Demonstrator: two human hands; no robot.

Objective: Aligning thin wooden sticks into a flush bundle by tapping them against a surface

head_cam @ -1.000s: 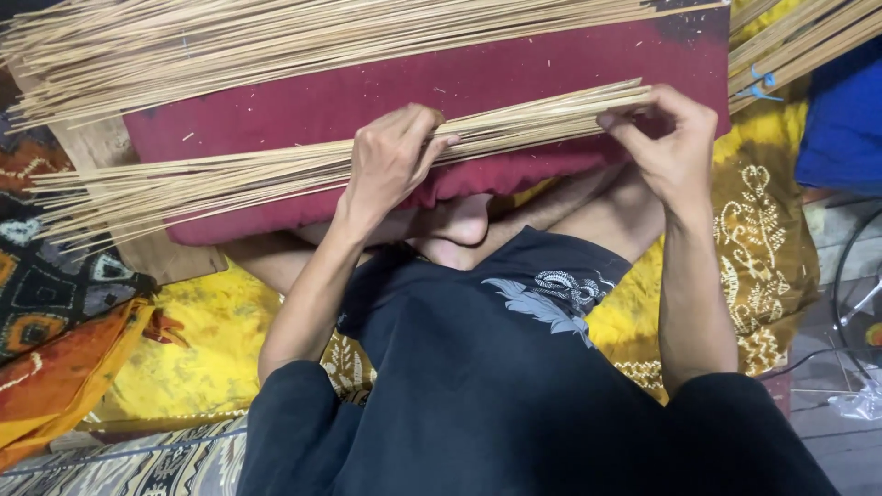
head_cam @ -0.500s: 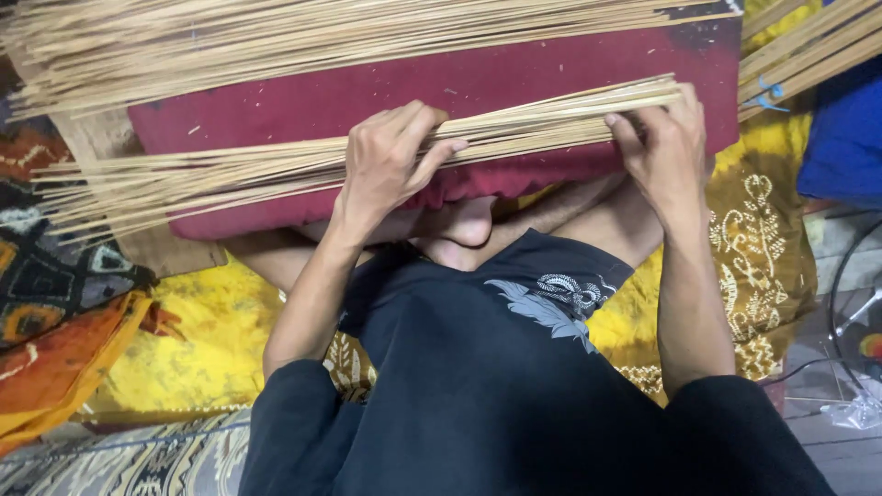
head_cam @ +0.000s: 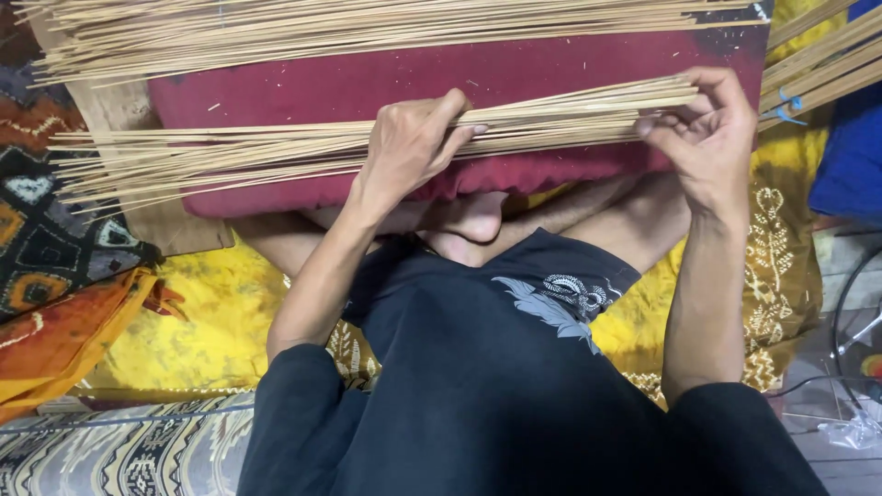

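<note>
A bundle of thin pale bamboo sticks (head_cam: pixel 230 152) lies across a dark red cushion (head_cam: pixel 303 87) on my lap. My left hand (head_cam: pixel 413 142) is closed over the middle of the bundle, fingers wrapped on top. My right hand (head_cam: pixel 707 138) pinches the bundle's right ends between thumb and fingers. The left ends fan out loosely past the cushion's edge. A second, larger spread of sticks (head_cam: pixel 367 28) lies along the cushion's far side.
Another tied stick bundle (head_cam: pixel 818 69) pokes in at the top right, above a blue cloth (head_cam: pixel 850 156). Yellow patterned fabric (head_cam: pixel 184 312) covers the floor under my crossed legs, with orange and dark patterned cloths (head_cam: pixel 46 257) at left. A wooden board (head_cam: pixel 119 110) sits under the cushion.
Both hands have shifted slightly along the bundle, squaring its right ends; the view has tilted a little. The sticks stay on the cushion.
</note>
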